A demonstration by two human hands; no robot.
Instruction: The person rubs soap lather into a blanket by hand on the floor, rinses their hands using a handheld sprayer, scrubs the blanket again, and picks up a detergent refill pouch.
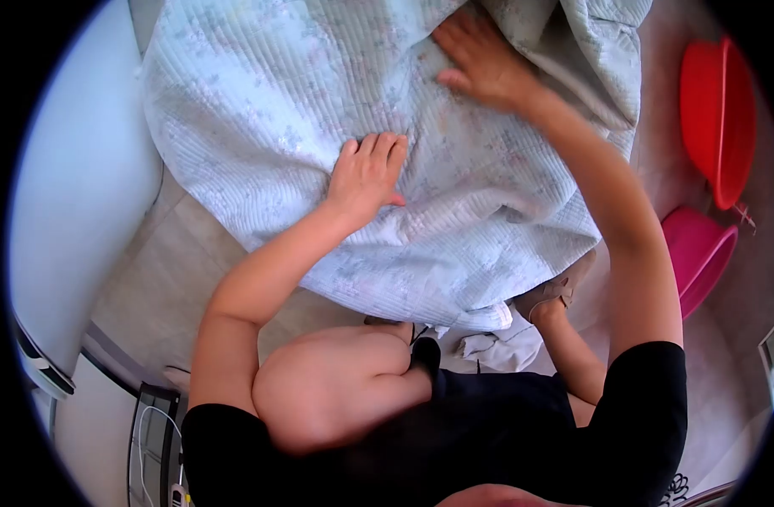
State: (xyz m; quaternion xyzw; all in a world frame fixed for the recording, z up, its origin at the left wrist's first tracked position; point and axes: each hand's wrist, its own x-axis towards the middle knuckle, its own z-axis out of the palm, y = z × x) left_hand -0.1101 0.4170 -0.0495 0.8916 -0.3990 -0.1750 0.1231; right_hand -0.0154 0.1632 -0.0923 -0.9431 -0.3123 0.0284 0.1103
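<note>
Spread before me is a pale blue quilted bedspread (260,127) with a small floral print, its near edge draping in folds towards the floor. My left hand (366,179) lies on the middle of the cloth, palm down, fingers stretched out. Farther up and to the right, my right hand (486,61) rests flat on the same fabric with its fingers extended, slightly blurred. Neither hand grips anything. What lies under the bedspread is hidden.
On the right stand a red basin (708,127) and a pink basin (695,253). A crumpled whitish cloth (503,348) lies on the tiled floor (171,253) near my feet. A large pale smooth surface (83,186) fills the left side.
</note>
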